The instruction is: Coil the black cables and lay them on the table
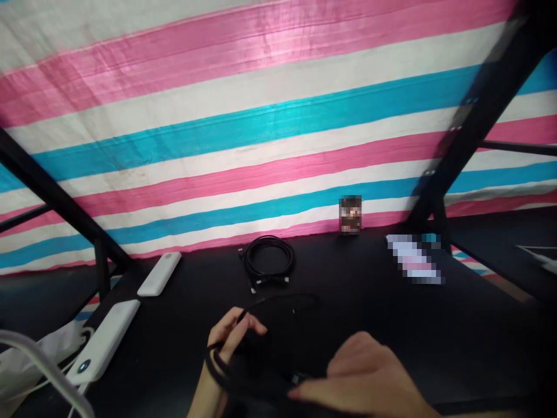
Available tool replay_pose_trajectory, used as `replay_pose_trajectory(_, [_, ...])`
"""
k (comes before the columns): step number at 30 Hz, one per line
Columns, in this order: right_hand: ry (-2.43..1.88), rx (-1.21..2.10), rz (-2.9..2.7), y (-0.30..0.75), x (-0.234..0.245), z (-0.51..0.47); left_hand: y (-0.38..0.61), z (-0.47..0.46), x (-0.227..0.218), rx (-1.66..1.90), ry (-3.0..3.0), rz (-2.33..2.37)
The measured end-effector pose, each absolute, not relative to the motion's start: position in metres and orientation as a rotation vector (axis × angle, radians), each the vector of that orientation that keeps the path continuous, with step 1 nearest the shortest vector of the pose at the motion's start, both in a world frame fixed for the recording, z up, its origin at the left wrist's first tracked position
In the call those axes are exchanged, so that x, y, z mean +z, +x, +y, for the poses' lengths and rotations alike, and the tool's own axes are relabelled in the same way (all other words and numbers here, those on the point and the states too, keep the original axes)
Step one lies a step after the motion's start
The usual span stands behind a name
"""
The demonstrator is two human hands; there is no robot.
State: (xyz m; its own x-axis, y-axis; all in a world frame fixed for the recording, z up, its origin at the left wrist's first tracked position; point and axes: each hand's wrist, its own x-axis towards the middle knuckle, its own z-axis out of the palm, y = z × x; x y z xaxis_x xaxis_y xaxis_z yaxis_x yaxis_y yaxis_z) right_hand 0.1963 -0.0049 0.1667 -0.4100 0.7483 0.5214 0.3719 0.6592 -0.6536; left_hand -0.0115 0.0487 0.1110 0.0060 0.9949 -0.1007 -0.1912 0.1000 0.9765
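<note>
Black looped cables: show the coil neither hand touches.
The round black cable coil on the black tabletop, near the pink, white and blue striped sheet; the other black cable loops about the left hand.

Right grip (369, 374) blurred, its hold unclear, upright item (350, 215) pixelated, white tube (42, 356) cut off at left

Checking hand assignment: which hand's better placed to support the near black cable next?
Left hand, likely: the near black cable crosses its wrist and passes its thumb. Right hand: lower in view, contact unclear.
</note>
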Motion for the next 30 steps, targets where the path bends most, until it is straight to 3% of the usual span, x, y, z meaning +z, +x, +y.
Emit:
replay_pose_trajectory(8, [-1.100,0.520,-1.507,0.199,0.164,0.003,-0.003,0.018,0.147,1.296,0.881,1.199])
replay_pose_trajectory(13, [-1.124,0.809,-1.472,0.192,0.146,0.015,0.002,0.030,0.165,1.378,1.151,1.202])
replay_pose_trajectory(19, [-1.091,0.521,-1.291,0.193,0.146,0.018,-0.015,0.038,0.158,1.245,1.422,1.155])
replay_pose_trajectory(25, [-1.102,1.008,-1.383,0.190,0.146,0.011,-0.003,0.042,0.159,1.473,1.510,1.267])
replay_pose_trajectory(30, [-1.171,0.912,-1.344,0.200,0.143,0.021,-0.004,0.049,0.133,1.310,1.539,1.406])
